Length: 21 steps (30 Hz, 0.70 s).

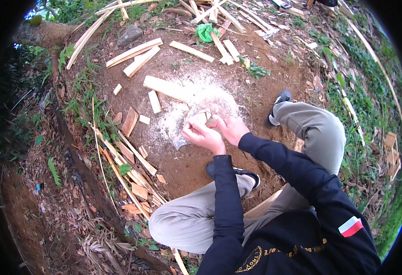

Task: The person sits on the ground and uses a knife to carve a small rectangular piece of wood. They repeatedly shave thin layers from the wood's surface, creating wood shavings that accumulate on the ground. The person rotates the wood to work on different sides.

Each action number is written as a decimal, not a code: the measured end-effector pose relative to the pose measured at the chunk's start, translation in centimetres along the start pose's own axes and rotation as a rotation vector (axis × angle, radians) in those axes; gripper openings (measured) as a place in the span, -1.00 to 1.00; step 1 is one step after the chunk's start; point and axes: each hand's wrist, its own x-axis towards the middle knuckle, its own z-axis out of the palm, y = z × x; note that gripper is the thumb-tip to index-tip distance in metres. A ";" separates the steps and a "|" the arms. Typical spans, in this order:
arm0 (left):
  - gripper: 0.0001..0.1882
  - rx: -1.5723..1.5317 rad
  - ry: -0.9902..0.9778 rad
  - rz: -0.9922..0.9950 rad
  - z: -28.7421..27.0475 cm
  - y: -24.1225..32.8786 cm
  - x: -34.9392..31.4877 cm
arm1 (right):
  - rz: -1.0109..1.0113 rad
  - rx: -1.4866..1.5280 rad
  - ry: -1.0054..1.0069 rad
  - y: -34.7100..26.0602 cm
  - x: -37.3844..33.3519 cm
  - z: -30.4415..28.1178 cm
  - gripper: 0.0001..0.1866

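Both of my hands are together in front of me, over a pale patch of sawdust [166, 123]. My left hand [204, 136] is closed around a small pale wooden block [202, 117], whose light face shows above the fingers. Right beside it, my right hand [233, 130] has its fingers bent in against the block's near right side. Whatever its fingertips pinch is too small and overexposed to make out. Clear plastic [179, 141] shows on the ground just left of and below my left hand.
A pale board [164, 88] and short offcuts [154, 101] lie beyond my hands. Several strips and scraps [139, 153] are piled at the left. Farther off are more planks [191, 51], a green plastic bag [205, 33] and a grey rock [129, 35]. My legs bend on either side.
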 end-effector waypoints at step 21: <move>-0.77 0.074 0.053 0.050 -2.0 -2.7 1.0 | -0.339 -0.044 -0.113 -1.6 -0.5 -0.9 -0.70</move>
